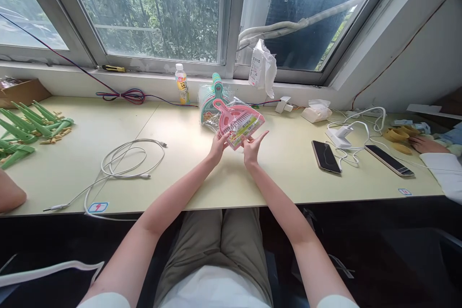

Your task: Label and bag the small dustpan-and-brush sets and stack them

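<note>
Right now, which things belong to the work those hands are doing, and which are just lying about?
In hand or likely part of it:
- pink dustpan in clear wrap, held by the left hand and right hand
- teal dustpan, wrapped, just behind

Apparently lying about:
- drink bottle
- white cable
- yellow cutter
- white charger

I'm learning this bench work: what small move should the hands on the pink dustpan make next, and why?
I'd probably draw the pink dustpan pack slightly nearer. The left hand and right hand hold it at its near side, while its handle overlaps the teal dustpan pack in this view; whether they touch is unclear, but they might snag.
</note>
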### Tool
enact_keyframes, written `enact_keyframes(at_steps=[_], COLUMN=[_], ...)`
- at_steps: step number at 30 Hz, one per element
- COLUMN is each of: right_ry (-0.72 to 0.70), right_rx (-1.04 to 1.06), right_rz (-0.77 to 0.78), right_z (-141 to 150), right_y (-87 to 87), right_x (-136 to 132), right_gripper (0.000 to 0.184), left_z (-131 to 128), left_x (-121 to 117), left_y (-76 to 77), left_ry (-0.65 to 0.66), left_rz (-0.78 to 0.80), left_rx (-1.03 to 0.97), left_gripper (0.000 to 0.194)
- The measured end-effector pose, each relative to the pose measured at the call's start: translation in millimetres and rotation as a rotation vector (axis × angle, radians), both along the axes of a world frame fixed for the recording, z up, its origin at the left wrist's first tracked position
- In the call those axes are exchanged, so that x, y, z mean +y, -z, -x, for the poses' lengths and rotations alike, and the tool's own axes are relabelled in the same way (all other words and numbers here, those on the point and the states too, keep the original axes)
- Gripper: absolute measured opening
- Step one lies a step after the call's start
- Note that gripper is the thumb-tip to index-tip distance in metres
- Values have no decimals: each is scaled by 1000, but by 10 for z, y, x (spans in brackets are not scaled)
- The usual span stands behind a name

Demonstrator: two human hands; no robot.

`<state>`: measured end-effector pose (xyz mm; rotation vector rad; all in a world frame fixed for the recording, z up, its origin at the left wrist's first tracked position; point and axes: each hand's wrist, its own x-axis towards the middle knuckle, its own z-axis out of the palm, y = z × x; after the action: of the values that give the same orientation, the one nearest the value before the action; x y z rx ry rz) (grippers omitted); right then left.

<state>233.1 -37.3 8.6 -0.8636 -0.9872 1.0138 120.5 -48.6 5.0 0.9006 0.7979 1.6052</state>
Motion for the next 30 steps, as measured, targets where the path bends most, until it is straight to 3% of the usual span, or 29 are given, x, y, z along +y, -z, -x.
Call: enact_keyframes(at_steps=[5,9,17,25,30], right_ry=[99,76,-47,-83,-86], right_rx=[-105,-57,-42,30,8], right_rz=[-19,-14,-42,39,55], right_z=[-57,-115,-51,-149,-329], right_y=[-20,-30,-9,-73,-134], right_x=[-29,51,56,141,214], right_gripper=[108,107,110,105,119], left_z=[-179,-189,-61,-42,26], left_x=[-108,-98,-47,-40,-20], left_y=[65,23,5,1,-19], left_ry=[121,187,-21,-51,-23], left_rz=[19,90,50,67,-11], left_rx=[-30,-24,110,181,229], left_gripper=[56,50,46,48,58])
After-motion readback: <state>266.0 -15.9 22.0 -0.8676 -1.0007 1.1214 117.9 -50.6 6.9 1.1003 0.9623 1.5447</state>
